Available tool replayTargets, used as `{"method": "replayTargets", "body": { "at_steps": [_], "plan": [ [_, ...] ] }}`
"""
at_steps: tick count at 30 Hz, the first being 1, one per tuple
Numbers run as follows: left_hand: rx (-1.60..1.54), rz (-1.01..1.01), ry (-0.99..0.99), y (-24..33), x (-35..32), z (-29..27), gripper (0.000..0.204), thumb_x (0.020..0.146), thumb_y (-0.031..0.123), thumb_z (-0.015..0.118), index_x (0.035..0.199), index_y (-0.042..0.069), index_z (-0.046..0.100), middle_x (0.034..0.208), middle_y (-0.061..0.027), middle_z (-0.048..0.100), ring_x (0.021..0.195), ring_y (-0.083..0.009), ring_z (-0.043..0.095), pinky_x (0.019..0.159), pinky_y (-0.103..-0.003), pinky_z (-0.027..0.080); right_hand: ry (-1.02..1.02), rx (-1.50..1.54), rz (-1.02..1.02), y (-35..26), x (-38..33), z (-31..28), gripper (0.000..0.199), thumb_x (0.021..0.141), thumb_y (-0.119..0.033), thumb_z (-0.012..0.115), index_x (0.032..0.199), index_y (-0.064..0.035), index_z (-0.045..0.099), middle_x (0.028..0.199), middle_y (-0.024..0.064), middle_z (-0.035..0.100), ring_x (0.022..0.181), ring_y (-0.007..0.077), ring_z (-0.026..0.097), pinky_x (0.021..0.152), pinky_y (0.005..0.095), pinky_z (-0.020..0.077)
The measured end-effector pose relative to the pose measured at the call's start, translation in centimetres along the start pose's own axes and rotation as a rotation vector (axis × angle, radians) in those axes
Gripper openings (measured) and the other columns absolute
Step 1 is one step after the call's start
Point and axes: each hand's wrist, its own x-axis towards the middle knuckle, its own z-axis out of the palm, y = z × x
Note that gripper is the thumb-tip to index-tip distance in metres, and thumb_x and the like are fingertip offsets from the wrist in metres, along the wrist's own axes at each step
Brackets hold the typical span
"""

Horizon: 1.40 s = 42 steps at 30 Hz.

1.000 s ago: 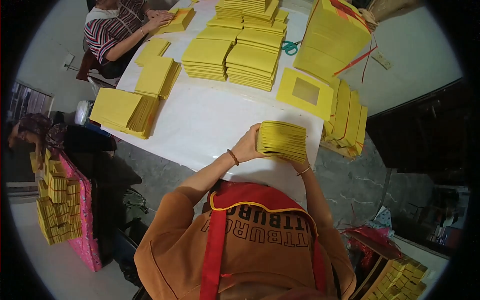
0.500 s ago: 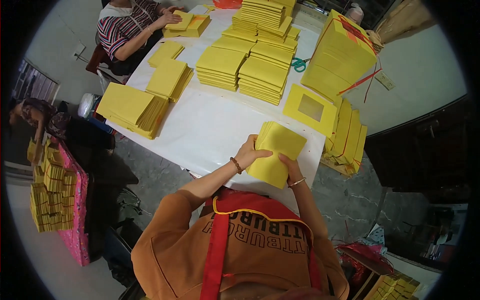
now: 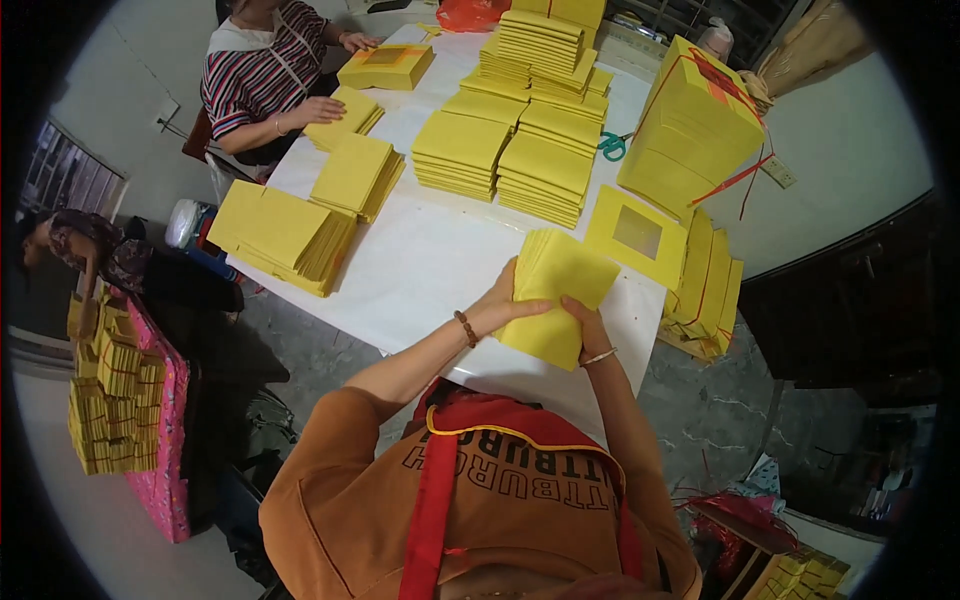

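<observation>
Between my two hands is a stack of yellow paper sheets (image 3: pixel 563 270), held tilted over the table's near edge. My left hand (image 3: pixel 510 305) wraps its left side, thumb lying across the top sheet. My right hand (image 3: pixel 590 328) grips the lower right side, its thumb also on top; the fingers of both hands are mostly hidden underneath. The stack's far left edge is slightly fanned. Just beyond it on the right lies a flat yellow sheet with a grey rectangle (image 3: pixel 606 213).
Yellow paper stacks (image 3: pixel 545 165) cover the white table's (image 3: pixel 410 260) far middle, and more stacks (image 3: pixel 280 230) lie at left. A tall tied yellow bundle (image 3: pixel 685 130) and green-handled scissors (image 3: pixel 612 147) are at right. A co-worker (image 3: pixel 265 75) sits at the far left; another person (image 3: pixel 90 240) bends over bundles.
My hands keep hold of the paper stack with little shift. The whole view has moved slightly. The seated co-worker's one hand has come down onto a nearer yellow stack.
</observation>
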Motion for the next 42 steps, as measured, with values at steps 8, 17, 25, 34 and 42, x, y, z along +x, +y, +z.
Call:
{"method": "replayTargets", "body": {
  "at_steps": [8, 17, 25, 34, 42],
  "plan": [
    [-0.153, 0.064, 0.074, 8.6, 5.8, -9.2, 0.056, 0.074, 0.015, 0.068, 0.12, -0.006, 0.041, 0.105, -0.0145, 0.058, 0.091, -0.0207, 0.06, 0.076, -0.031, 0.051, -0.227, -0.063, -0.01, -7.0, 8.2, 9.3, 0.052, 0.081, -0.023, 0.062, 0.124, -0.0017, 0.042, 0.115, 0.0095, 0.054, 0.104, 0.0197, 0.054, 0.085, 0.0321, 0.0462],
    [-0.435, -0.14, 0.057, 15.3, 19.5, -24.5, 0.036, 0.08, 0.02, 0.062, 0.107, -0.003, 0.055, 0.098, -0.0149, 0.063, 0.083, -0.0238, 0.064, 0.076, -0.034, 0.052, -0.213, -0.037, -0.204, -12.4, 19.1, 18.9, 0.062, 0.084, -0.032, 0.058, 0.133, -0.0054, 0.03, 0.131, 0.0073, 0.039, 0.121, 0.0201, 0.036, 0.097, 0.0441, 0.0329],
    [-0.516, -0.257, -0.01, 13.5, 28.3, -29.0, 0.034, 0.08, 0.02, 0.061, 0.106, -0.001, 0.055, 0.099, -0.0153, 0.062, 0.086, -0.0254, 0.062, 0.076, -0.037, 0.051, 0.075, -0.037, -0.225, -12.0, 27.1, 20.4, 0.066, 0.08, -0.039, 0.059, 0.133, -0.0109, 0.031, 0.134, 0.0067, 0.035, 0.125, 0.0221, 0.028, 0.098, 0.0485, 0.0263],
    [-0.46, -0.261, 0.048, 10.6, 31.7, -29.5, 0.035, 0.079, 0.025, 0.062, 0.103, 0.0, 0.057, 0.096, -0.0133, 0.062, 0.082, -0.0235, 0.062, 0.074, -0.035, 0.051, 0.065, -0.044, -0.087, -10.5, 32.3, 17.5, 0.047, 0.085, -0.035, 0.052, 0.124, -0.0104, 0.041, 0.126, 0.0048, 0.042, 0.116, 0.0218, 0.039, 0.099, 0.046, 0.0251],
    [-0.404, -0.266, 0.087, 9.7, 31.8, -29.7, 0.036, 0.079, 0.025, 0.062, 0.103, -0.001, 0.056, 0.096, -0.0131, 0.062, 0.082, -0.0229, 0.062, 0.074, -0.034, 0.05, 0.058, -0.056, -0.044, -9.7, 32.9, 16.9, 0.056, 0.084, -0.037, 0.05, 0.13, -0.0082, 0.035, 0.132, 0.0083, 0.037, 0.122, 0.0239, 0.032, 0.102, 0.0453, 0.0238]
  ]
}}
